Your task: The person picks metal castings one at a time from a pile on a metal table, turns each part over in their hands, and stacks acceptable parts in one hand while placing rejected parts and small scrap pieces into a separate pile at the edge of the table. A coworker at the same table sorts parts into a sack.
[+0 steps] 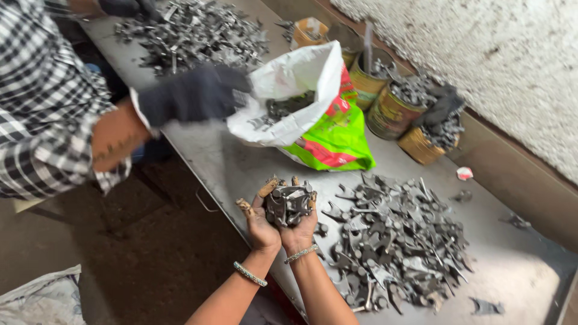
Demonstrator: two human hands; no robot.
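Note:
My left hand (257, 221) and my right hand (301, 227) are cupped together at the near edge of the metal table (241, 168). Between them they hold a clump of dark grey metal parts (289, 203). A pile of the same forked metal parts (394, 241) lies on the table just right of my hands. Beyond them a white, green and red plastic sack (313, 114) lies open with more parts inside. Another person's black-gloved hand (192, 93) grips the sack's mouth.
The other person, in a checked shirt (42, 108), stands at the left. A second heap of metal parts (192, 33) lies at the table's far end. Several tins (391, 111) full of small parts line the rough white wall (481, 48). A white bag (42, 298) lies on the floor.

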